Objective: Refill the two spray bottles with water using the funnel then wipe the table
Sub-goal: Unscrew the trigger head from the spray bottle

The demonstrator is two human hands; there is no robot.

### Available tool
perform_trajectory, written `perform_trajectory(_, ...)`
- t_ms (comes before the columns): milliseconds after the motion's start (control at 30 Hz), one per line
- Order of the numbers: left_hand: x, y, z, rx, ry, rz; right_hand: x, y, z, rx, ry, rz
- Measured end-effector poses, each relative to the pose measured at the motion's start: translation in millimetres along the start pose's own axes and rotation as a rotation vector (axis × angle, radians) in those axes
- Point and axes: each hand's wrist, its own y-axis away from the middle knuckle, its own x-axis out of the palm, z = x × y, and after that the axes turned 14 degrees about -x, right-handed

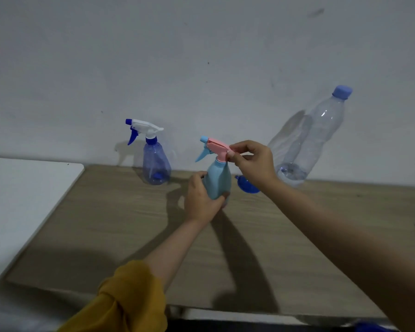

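Pale-blue spray bottle [218, 182] gripped by left hand [201, 200]; right hand [254, 161] apparently pinches its pink sprayer [217, 147].

A pale grey wall [201, 56] is filling the upper half of the view, showing a dark scuff toward one o'clock and a few small specks nearer the middle. A white flat surface [22, 200] with a rounded corner is lying at nine o'clock. A blurred blue object [369, 328] is peeking in at five o'clock

The right hand [253, 164] hides most of what seems a blue funnel [246, 185].
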Motion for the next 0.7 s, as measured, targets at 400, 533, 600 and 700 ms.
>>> perform_trajectory(400,-1,98,21,-0.059,-0.04,0.029,-24,88,20,0.055,0.002,0.044)
perform_trajectory(533,3,110,25,-0.06,-0.047,0.021,-25,109,19,0.059,-0.029,-0.023)
perform_trajectory(600,4,113,24,-0.064,-0.058,0.027,-21,116,16,0.073,-0.031,-0.097)
perform_trajectory(700,3,115,20,-0.08,-0.084,0.036,-12,129,11,0.168,-0.059,-0.19)
